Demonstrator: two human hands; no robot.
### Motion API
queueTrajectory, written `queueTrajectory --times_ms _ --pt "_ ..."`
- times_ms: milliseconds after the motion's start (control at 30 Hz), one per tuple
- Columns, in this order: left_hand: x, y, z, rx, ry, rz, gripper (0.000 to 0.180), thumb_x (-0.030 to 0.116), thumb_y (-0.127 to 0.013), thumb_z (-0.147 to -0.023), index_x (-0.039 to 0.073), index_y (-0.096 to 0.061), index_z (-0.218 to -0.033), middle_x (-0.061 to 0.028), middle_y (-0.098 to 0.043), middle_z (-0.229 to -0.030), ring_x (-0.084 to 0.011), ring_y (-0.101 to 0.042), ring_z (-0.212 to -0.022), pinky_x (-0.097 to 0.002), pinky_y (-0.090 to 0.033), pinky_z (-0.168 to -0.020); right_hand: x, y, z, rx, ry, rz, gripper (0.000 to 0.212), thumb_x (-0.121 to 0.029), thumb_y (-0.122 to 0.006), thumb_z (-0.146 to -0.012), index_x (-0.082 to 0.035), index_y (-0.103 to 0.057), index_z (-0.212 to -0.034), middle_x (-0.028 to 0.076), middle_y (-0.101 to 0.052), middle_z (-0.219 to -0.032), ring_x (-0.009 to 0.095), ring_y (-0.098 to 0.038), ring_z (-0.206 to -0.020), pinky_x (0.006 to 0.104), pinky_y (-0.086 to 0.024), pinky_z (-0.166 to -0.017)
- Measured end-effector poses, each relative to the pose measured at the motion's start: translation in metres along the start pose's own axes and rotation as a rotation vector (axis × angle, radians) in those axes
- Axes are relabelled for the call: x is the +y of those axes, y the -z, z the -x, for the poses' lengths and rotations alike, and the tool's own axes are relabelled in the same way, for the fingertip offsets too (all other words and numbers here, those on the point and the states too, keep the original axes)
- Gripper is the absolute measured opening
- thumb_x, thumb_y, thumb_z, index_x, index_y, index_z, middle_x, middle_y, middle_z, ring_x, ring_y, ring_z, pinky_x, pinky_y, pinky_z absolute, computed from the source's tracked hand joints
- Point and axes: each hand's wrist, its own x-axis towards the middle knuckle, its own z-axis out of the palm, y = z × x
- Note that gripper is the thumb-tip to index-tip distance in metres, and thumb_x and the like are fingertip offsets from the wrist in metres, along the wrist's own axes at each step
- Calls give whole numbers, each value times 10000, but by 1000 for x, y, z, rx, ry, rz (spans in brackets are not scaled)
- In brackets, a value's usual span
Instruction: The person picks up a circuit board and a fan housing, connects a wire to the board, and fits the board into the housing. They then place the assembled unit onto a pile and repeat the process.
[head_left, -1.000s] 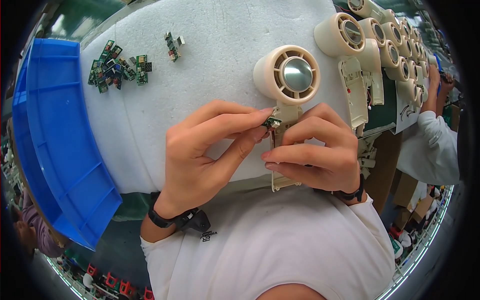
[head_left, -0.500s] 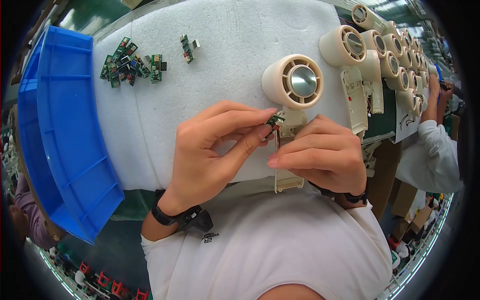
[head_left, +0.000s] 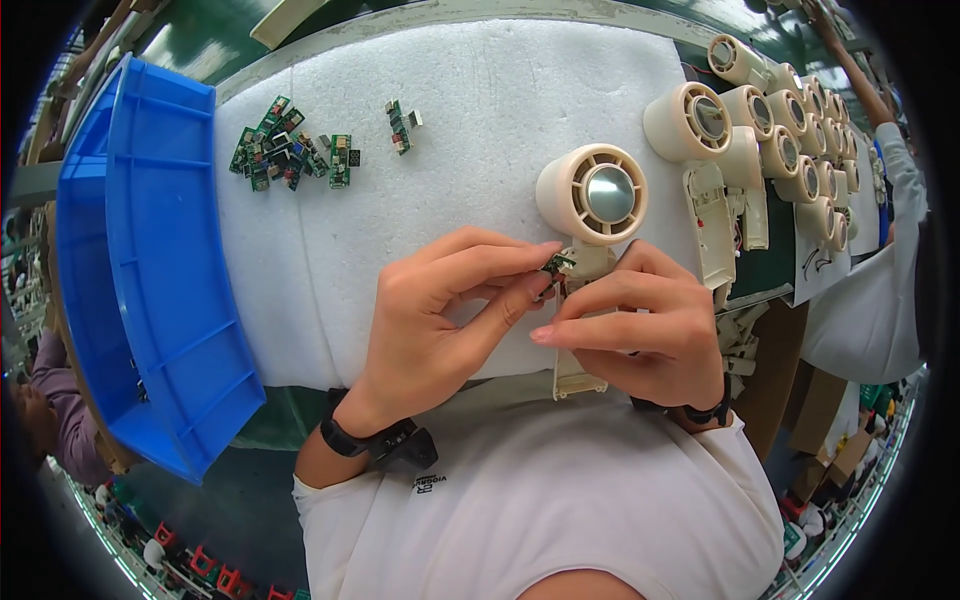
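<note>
My left hand (head_left: 425, 315) pinches a small green circuit board (head_left: 556, 264) between thumb and fingertips. Close beside it, my right hand (head_left: 655, 325) has its thumb and index finger drawn together; whatever they grip, if anything, is too small to make out. Just beyond both hands lies a cream handheld fan (head_left: 558, 195) with a round slotted head and a shiny disc in its centre. Its handle (head_left: 578, 382) points toward me, uncovered, and is partly hidden beneath my right hand. The board hovers at the upper part of this handle.
A white foam sheet (head_left: 330, 270) covers the worktop. On it lie a heap of circuit boards (head_left: 270, 145) and a separate board (head_left: 400, 130). A blue bin (head_left: 175, 260) stands left. Right are several cream fans (head_left: 690, 125), an open handle shell (head_left: 708, 230) and a co-worker's sleeve (head_left: 905, 185).
The whole view has shifted a little, so things sit slightly lower. My hands keep nearly the same pose at the fan. The co-worker at the right has stretched an arm toward the far side.
</note>
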Motion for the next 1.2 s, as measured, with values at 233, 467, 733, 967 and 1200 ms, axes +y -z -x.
queueTrajectory --times_ms 233,467,733,967,1200 --pt "-2 -4 -1 -1 -39 5 295 -145 -627 -907 -51 -692 -1179 -176 -668 -1160 -222 -702 -1003 -313 -604 -861 -6 -5 0 263 -177 137 311 47 -789 -668 -106 -758 -937 -9 -765 -908 105 -544 -682 255 -419 -566" --pt "-5 -7 -2 57 -215 -222 335 -118 -709 -836 30 -740 -1136 -117 -719 -1057 -209 -725 -891 -291 -597 -752 -3 -6 0 317 -173 159 308 40 -797 -687 -96 -740 -957 -16 -766 -904 89 -539 -671 230 -397 -510" --pt "-2 -9 0 87 -354 -419 376 -171 -700 -816 11 -737 -1143 -148 -712 -1059 -205 -720 -884 -296 -597 -751 3 -3 3 324 -52 200 280 34 -820 -708 -87 -742 -948 -22 -765 -905 105 -528 -647 230 -410 -507" --pt "-2 -9 2 80 -355 -430 378 -171 -718 -800 9 -739 -1132 -154 -712 -1057 -213 -721 -882 -289 -597 -737 4 -1 4 271 22 220 281 55 -817 -716 -87 -740 -945 -23 -768 -912 115 -521 -637 217 -402 -494" --pt "-3 -25 19 243 -460 -757 363 -158 -717 -780 -35 -731 -1122 -178 -703 -1078 -232 -714 -923 -289 -606 -762 7 -17 2 381 -86 -54 324 83 -795 -747 -26 -694 -1034 47 -769 -913 76 -595 -687 193 -389 -491"
